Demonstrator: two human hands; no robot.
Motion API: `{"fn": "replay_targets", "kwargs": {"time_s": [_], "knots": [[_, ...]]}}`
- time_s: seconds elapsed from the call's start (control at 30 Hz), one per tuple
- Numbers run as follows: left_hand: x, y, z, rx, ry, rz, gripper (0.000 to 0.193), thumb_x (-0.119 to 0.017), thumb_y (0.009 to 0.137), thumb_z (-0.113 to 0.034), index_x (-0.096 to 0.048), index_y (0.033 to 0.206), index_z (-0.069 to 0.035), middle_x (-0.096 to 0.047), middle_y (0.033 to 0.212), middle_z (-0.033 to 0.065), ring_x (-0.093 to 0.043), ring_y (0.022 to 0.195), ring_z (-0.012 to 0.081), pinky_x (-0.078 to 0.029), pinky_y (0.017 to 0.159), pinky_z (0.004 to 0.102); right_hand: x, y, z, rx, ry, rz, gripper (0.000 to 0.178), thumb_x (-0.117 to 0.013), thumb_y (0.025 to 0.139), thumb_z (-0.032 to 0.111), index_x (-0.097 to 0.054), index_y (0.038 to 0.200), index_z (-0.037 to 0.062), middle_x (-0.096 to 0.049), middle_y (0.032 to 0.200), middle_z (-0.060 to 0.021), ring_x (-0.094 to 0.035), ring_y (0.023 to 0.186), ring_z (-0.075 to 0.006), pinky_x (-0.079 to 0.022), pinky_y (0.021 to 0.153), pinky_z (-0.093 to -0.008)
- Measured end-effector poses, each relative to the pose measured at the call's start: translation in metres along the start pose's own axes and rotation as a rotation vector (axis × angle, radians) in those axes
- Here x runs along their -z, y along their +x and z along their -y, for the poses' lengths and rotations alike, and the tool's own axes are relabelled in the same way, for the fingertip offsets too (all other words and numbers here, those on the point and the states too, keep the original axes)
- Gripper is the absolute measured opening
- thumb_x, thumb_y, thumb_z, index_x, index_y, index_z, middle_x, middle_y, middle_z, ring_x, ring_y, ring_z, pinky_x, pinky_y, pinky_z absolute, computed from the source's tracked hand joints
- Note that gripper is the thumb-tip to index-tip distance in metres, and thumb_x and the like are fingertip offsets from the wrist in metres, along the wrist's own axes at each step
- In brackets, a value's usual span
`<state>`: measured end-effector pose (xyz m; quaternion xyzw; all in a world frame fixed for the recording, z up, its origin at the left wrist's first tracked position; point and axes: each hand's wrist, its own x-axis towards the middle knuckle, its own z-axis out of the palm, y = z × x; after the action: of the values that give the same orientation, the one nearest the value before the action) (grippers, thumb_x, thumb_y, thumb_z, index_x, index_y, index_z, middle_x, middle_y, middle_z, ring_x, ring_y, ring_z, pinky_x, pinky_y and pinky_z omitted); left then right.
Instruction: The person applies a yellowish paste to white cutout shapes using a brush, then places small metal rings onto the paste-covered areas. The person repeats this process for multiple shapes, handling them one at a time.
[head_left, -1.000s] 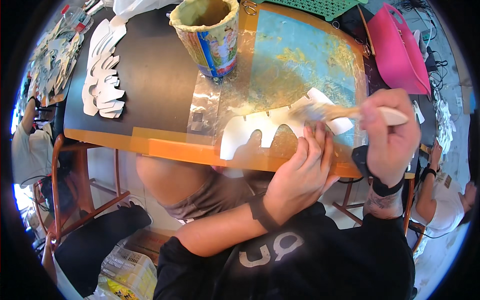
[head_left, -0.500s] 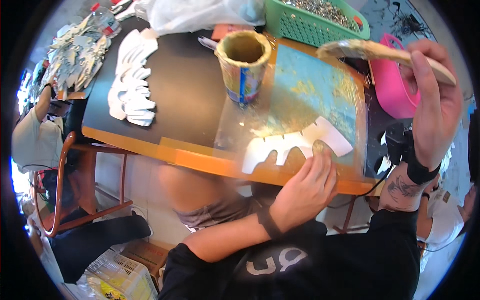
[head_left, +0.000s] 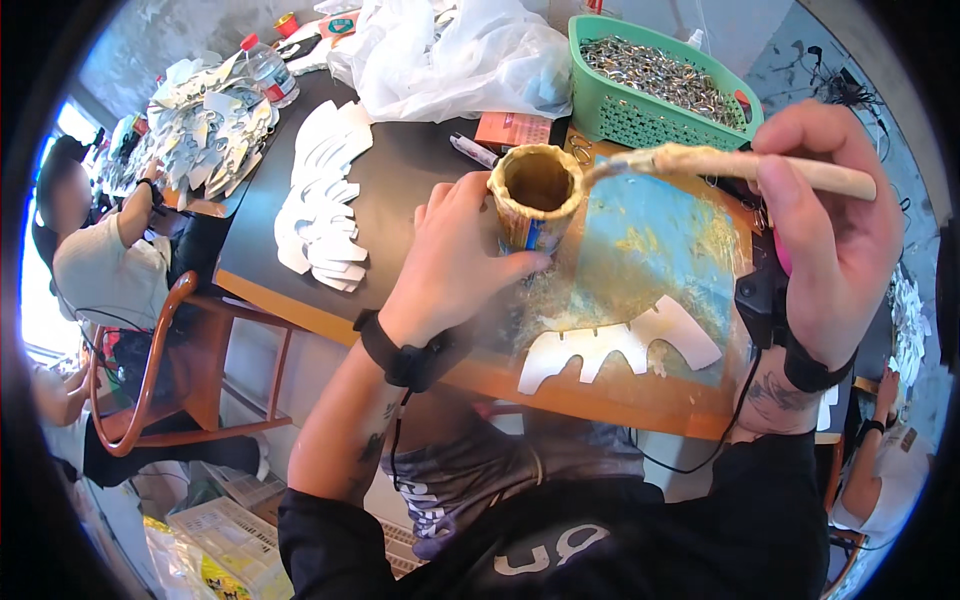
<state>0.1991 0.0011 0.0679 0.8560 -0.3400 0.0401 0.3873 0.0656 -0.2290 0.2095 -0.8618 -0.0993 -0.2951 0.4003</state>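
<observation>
Left hand (head_left: pixel 450 250) off the white piece (head_left: pixel 610 342), onto the tin (head_left: pixel 520 235)

Counter (head_left: pixel 395 170): your whole work spread is on it, dark top, orange edge toward you. A green basket (head_left: pixel 610 120) of small metal parts stands at the far side.

Blue sheet (head_left: pixel 650 240): lies to the right of the tin, smeared with yellowish stuff.

White stack (head_left: pixel 320 195): over to the left, pieces overlapping, none of them touched by you.

White piece: near the front edge, notched side away from you, scalloped side toward you, right end over the blue sheet. Half a second ago your left fingers were on it; now neither hand is. That likely makes this a break in the brushing, with the piece left loose where it lies.

Brush (head_left: pixel 720 163): your right hand (head_left: pixel 830 220) pinches the pale handle between thumb and fingers. A second ago it was working over the piece; since then it was lifted, and now it points left at the tin.

Tin: your left hand is clamped round its left side, thumb across the front. It stood unheld half a second ago. I read this as steadying it for the brush.

Bristle tip: at the crusted rim's right side. Touching or just beside, can't tell. Your hands are well apart, each with its own hold.
</observation>
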Motion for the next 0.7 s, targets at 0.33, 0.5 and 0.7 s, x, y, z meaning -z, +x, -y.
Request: {"fn": "replay_targets", "kwargs": {"time_s": [0.33, 0.5, 0.7], "knots": [[-0.013, -0.013, -0.029, -0.203, 0.175, -0.029, 0.063, -0.089, 0.067, -0.014, -0.063, 0.124, -0.009, -0.067, 0.126, 0.0060, -0.057, 0.118, 0.0307, -0.038, 0.105, 0.0414, 0.021, 0.004, -0.030, 0.558, 0.133, 0.227, 0.023, -0.066, 0.078, 0.003, -0.066, 0.099, -0.0052, -0.060, 0.083, -0.0119, -0.054, 0.072, -0.0203, -0.041, 0.065, -0.0318], [-0.016, -0.015, -0.033, -0.206, 0.212, -0.103, 0.048, -0.076, 0.074, -0.009, -0.063, 0.120, -0.013, -0.066, 0.125, 0.0034, -0.058, 0.114, 0.0288, -0.039, 0.093, 0.0421, 0.001, 0.004, -0.029, 0.564, -0.040, 0.350, 0.022, -0.078, 0.074, 0.003, -0.070, 0.095, -0.0001, -0.064, 0.079, -0.0104, -0.061, 0.065, -0.0257, -0.044, 0.055, -0.0347], [-0.020, -0.018, -0.032, -0.177, 0.244, -0.123, 0.056, -0.086, 0.070, -0.015, -0.061, 0.120, -0.010, -0.066, 0.121, 0.0058, -0.058, 0.114, 0.0298, -0.039, 0.097, 0.0423, -0.015, -0.005, -0.035, 0.548, -0.215, 0.351, 0.022, -0.085, 0.078, 0.012, -0.071, 0.094, 0.0055, -0.065, 0.074, -0.0081, -0.065, 0.066, -0.0284, -0.049, 0.057, -0.0379]]}}
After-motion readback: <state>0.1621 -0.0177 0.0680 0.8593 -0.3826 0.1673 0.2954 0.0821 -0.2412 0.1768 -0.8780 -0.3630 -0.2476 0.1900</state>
